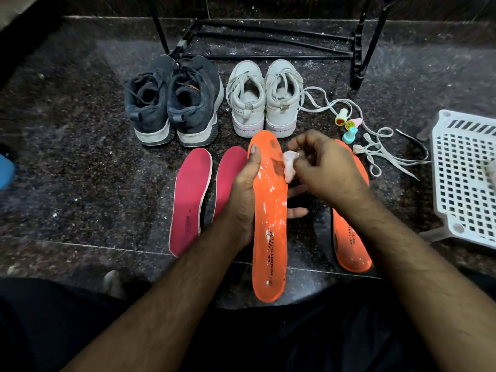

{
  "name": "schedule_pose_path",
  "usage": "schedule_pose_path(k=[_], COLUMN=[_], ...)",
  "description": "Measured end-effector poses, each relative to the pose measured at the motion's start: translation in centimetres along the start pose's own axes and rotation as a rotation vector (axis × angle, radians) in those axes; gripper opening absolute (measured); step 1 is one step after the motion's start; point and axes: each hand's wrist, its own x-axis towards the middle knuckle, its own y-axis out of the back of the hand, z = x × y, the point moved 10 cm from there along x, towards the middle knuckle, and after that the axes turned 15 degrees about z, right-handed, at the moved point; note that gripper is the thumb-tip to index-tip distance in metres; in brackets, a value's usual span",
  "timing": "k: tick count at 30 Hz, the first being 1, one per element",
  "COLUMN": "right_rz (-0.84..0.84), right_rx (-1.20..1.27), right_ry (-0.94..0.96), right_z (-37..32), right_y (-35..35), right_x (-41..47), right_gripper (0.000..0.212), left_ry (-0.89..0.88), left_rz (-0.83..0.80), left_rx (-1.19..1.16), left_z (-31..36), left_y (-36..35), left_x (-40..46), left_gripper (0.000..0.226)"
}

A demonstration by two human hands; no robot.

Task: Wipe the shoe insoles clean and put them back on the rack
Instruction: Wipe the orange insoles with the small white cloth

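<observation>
Spanning the far edge of the dark speckled floor point(67, 157), a black metal rack point(268, 38) stands behind two pairs of shoes: dark sneakers point(171, 103) on the left, white sneakers point(264, 100) beside them. A white perforated basket point(467, 178) sits at the right edge. Two pink insoles point(190, 194) lie on the floor before the dark pair. The left hand point(243, 194) grips a paint-flecked orange insole point(269, 232) by its edge, thumb over the top, held above the floor. A second orange insole point(349, 237) lies to its right. The right hand point(327, 167) pinches a small pale wipe point(290, 163) against the held insole's forepart. White laces point(375, 151) and three small coloured stampers point(349, 127) lie near the basket.
</observation>
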Motion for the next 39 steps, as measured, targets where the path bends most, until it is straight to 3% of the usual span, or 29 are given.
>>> schedule_pose_path(k=[4,8,12,17,21,25,28,32,36,39], right_rz=[-0.106,-0.047,-0.053,0.072,-0.099,-0.184,-0.257,-0.105,-0.275,-0.272], right_rx=[-0.111,-0.124,-0.109,-0.13,-0.244,-0.312,-0.231,-0.196,-0.225,-0.002], right_ry=[0.119,0.091,0.043,0.082,0.188,0.18,0.075,0.017,0.075,-0.062], right_z=[-1.0,-0.7,-0.2,-0.2,-0.7,-1.0,-0.1,0.3,-0.4,-0.7], right_y=[-1.4,-0.3,-0.5,1.1,-1.2,-1.6,-1.5,-0.2,-2.3,-2.1], right_x=[-0.7,-0.2,-0.3,0.5,-0.4,-0.7,-1.1,-0.3,-1.7,-2.2], right_gripper=[0.023,0.026,0.023,0.026,0.02,0.023,0.016,0.013,0.012,0.01], left_ry=[-0.006,-0.007,-0.002,-0.024,-0.04,-0.04,-0.037,-0.025,-0.019,-0.003], left_rz=[-0.008,-0.042,-0.048,0.001,0.024,0.067,0.103,0.086,0.081,0.073], left_rx=[-0.104,-0.155,-0.154,-0.048,-0.015,0.004,0.015,0.041,-0.009,-0.029], left_z=[0.3,0.3,0.1,0.2,0.1,0.1,-0.1,-0.2,-0.2,-0.2], left_y=[0.2,0.1,-0.3,0.2,0.4,1.0,1.2,1.2,0.8,0.6], left_x=[0.1,0.3,0.3,0.4,0.2,0.5,0.8,1.1,0.6,0.6], left_gripper=[0.082,0.094,0.093,0.091,0.086,0.085,0.091,0.1,0.091,0.087])
